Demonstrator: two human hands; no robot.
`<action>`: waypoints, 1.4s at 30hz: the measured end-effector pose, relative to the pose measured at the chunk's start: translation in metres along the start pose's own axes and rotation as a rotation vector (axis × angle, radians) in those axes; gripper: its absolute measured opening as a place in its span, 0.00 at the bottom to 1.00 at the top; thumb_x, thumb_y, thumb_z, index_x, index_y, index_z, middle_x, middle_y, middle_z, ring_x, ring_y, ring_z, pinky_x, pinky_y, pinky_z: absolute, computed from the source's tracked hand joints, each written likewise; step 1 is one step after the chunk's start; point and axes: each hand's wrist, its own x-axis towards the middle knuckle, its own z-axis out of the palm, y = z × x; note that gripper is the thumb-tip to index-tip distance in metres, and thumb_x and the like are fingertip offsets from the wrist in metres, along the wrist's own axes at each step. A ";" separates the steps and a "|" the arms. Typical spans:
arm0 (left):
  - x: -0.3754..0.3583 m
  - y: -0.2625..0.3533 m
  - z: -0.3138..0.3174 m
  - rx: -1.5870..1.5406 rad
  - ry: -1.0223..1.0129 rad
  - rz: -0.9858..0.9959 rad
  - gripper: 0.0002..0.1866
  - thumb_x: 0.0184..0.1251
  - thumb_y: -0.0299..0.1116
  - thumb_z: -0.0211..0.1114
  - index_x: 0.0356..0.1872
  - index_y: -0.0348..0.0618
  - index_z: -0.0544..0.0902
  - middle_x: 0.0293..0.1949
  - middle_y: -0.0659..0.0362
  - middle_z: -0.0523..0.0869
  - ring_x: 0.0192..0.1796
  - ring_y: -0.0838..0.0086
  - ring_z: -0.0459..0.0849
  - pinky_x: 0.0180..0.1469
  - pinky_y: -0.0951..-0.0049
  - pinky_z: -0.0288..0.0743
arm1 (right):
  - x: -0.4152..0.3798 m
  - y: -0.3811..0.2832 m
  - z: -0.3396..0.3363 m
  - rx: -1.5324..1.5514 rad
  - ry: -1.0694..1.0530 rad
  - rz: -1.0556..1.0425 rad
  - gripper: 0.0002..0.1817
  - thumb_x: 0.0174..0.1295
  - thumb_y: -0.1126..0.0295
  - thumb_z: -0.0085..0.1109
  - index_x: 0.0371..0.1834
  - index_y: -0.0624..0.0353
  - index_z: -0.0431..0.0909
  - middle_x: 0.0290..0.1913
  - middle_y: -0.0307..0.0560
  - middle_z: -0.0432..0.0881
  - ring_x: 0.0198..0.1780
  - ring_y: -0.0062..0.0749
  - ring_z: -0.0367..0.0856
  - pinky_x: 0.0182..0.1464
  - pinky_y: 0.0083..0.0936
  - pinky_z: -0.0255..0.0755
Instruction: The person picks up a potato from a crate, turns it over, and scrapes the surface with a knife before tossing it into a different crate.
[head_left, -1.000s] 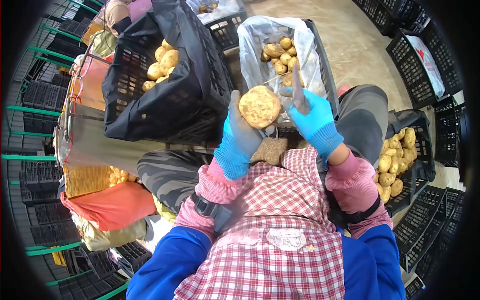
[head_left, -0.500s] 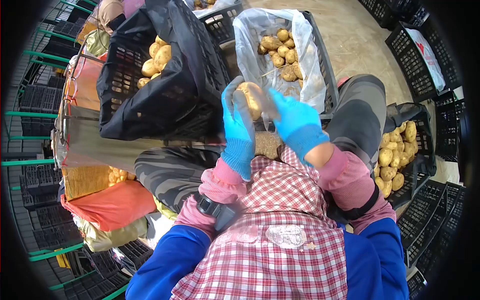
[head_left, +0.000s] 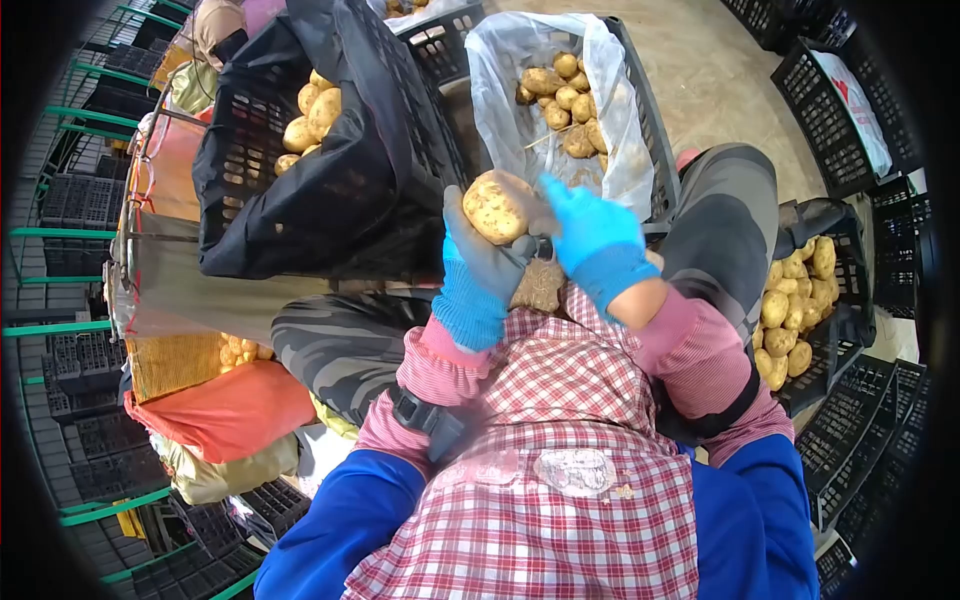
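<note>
My left hand (head_left: 478, 260), in a blue glove with a grey palm, grips a large pale-brown potato (head_left: 497, 207) from below and the left side. Close against the potato's right side is my right hand (head_left: 590, 235), in the same kind of glove, its fingers curled and smeared by motion. A blurred greyish shape shows between that hand and the potato; whether it is a small tool or the glove's coated fingertips I cannot make out. Just beyond both hands, smaller soil-marked potatoes (head_left: 567, 105) lie in a crate (head_left: 640, 110) lined with white plastic (head_left: 490, 60).
At left, a black crate (head_left: 230, 215) with a dark liner holds several potatoes (head_left: 322, 110). More potatoes (head_left: 795, 305) fill a crate beside my right leg. A red sack (head_left: 235, 410) lies at lower left. Black crates (head_left: 850, 430) stand along the right side.
My left hand has turned the potato so its broad face shows, and its fingers now sit lower. My right hand stays at the potato's right side, still blurred.
</note>
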 end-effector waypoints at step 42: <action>0.002 0.041 0.045 0.429 0.217 0.289 0.10 0.66 0.26 0.62 0.44 0.31 0.81 0.45 0.53 0.87 0.49 0.71 0.85 0.56 0.72 0.79 | -0.026 -0.008 -0.012 0.179 0.012 -0.126 0.30 0.61 0.70 0.62 0.69 0.49 0.71 0.44 0.52 0.85 0.47 0.49 0.85 0.46 0.43 0.81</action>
